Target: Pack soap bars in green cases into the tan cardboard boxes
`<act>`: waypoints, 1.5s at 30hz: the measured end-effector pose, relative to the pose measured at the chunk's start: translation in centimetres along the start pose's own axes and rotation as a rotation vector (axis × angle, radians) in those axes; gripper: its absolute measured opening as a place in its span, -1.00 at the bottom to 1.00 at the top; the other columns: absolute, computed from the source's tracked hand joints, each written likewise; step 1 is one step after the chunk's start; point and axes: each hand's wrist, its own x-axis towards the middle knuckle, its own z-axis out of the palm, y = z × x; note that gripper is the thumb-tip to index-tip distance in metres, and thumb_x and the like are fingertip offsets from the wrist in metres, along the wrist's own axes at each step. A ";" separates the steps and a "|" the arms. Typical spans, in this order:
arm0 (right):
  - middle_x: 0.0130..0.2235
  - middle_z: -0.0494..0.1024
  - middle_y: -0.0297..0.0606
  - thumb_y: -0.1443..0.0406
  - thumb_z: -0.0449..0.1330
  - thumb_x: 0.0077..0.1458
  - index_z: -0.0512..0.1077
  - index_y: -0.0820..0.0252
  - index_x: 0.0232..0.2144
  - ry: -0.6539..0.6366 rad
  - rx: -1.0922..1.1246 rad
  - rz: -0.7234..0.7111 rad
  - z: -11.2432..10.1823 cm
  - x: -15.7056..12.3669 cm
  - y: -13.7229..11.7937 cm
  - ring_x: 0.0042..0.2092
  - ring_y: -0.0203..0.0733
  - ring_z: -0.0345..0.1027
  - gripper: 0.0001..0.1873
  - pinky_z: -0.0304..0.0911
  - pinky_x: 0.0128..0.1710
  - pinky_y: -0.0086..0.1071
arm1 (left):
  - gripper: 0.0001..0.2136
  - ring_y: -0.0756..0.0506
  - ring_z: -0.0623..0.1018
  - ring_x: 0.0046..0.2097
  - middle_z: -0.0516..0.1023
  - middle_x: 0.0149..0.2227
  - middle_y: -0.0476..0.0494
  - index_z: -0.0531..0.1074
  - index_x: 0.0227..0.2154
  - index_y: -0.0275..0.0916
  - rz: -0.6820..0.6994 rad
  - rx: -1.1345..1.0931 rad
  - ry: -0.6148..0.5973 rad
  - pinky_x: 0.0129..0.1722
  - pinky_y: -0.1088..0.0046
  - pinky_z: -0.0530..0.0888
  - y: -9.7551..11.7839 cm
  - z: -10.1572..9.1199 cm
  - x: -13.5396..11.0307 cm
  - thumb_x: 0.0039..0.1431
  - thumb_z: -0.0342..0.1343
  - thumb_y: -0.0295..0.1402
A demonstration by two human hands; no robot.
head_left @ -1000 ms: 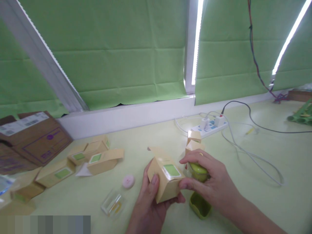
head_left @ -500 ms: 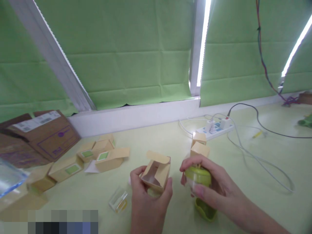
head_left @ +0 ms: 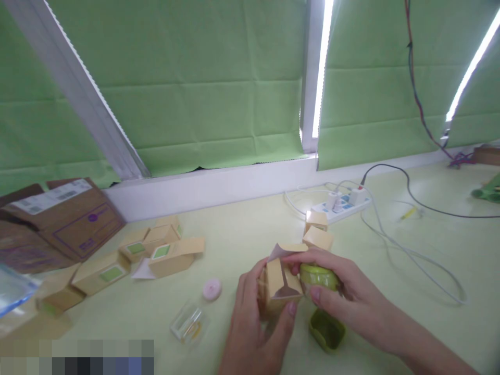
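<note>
My left hand (head_left: 258, 323) is wrapped round a small tan cardboard box (head_left: 279, 291), whose flaps stand open at the top. In my right hand (head_left: 347, 302) is a shiny green container (head_left: 318, 276) with a rounded top and a paler, see-through lower part. Its left side is right beside the box, and the right fingertips reach the box's opening. Below the right hand an open green cup (head_left: 327, 329) rests on the table. A pink round disc (head_left: 212, 289) and a clear plastic case (head_left: 190, 322) with something yellow in it lie left of my left hand.
Several tan boxes with green labels (head_left: 111, 273) stand at the left, before a large brown carton (head_left: 74, 219). Two small boxes (head_left: 318, 238) stand behind my right hand. A white power strip (head_left: 341, 205) trails cables (head_left: 410, 250) across the right side of the table (head_left: 242, 224).
My left hand has moved right with the box and turned it toward the green container. The two now meet or nearly meet. The pink disc has come into full view.
</note>
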 end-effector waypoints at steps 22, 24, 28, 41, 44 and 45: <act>-0.05 0.65 -0.21 0.36 0.18 0.12 0.50 0.09 0.00 0.035 -0.086 -0.045 1.3 -0.2 -1.1 -0.03 -0.03 0.55 -0.62 0.47 -0.05 -0.23 | -0.66 -0.24 0.56 -0.13 0.49 -0.13 -0.13 0.27 0.02 -0.05 0.338 0.606 0.090 -0.16 0.24 0.45 -0.1 -1.5 0.7 0.21 0.17 -0.35; 0.02 0.62 -0.19 0.32 0.17 0.18 0.49 0.07 0.02 0.035 -0.080 -0.026 1.3 -0.2 -1.0 0.05 -0.02 0.51 -0.65 0.41 0.06 -0.17 | -0.64 -0.25 0.57 -0.14 0.51 -0.11 -0.15 0.24 0.04 -0.05 0.364 0.648 0.083 -0.18 0.23 0.46 -0.3 -1.6 0.6 0.22 0.17 -0.34; 0.23 0.45 -0.21 0.19 0.15 0.29 0.42 -0.04 0.12 0.074 -0.107 0.039 1.4 -0.1 -0.6 0.28 -0.01 0.26 -0.64 0.17 0.27 0.00 | -0.64 -0.29 0.59 -0.13 0.55 -0.07 -0.20 0.25 0.01 -0.04 0.410 0.695 0.029 -0.21 0.20 0.47 -1.0 -1.5 0.4 0.20 0.19 -0.35; 0.07 0.52 -0.20 0.19 0.20 0.28 0.48 -0.04 0.00 0.230 0.205 -0.167 1.3 -0.6 -1.0 0.24 -0.02 0.27 -0.75 0.26 0.18 -0.23 | -0.49 -0.25 0.58 -0.23 0.54 -0.12 -0.11 0.20 0.00 -0.01 0.335 0.644 -0.014 -0.27 0.13 0.51 -0.6 -0.4 -0.4 0.04 0.30 -0.42; -0.02 0.56 -0.21 0.10 0.25 0.23 0.53 -0.06 -0.06 0.088 0.366 -0.173 1.7 -0.4 -1.7 0.09 -0.03 0.42 -0.75 0.38 0.07 -0.25 | -0.41 -0.23 0.59 -0.25 0.56 -0.10 -0.09 0.18 0.02 0.02 0.312 0.604 -0.024 -0.28 0.15 0.52 -0.5 -0.3 -0.5 -0.02 0.34 -0.44; -0.05 0.57 -0.22 0.09 0.25 0.22 0.54 -0.06 -0.07 0.058 0.397 -0.166 1.7 -0.3 -1.9 0.04 -0.04 0.46 -0.75 0.40 0.04 -0.26 | -0.39 -0.23 0.60 -0.26 0.57 -0.10 -0.08 0.18 0.03 0.03 0.311 0.591 -0.023 -0.29 0.16 0.53 -0.4 -0.3 -0.5 -0.03 0.35 -0.43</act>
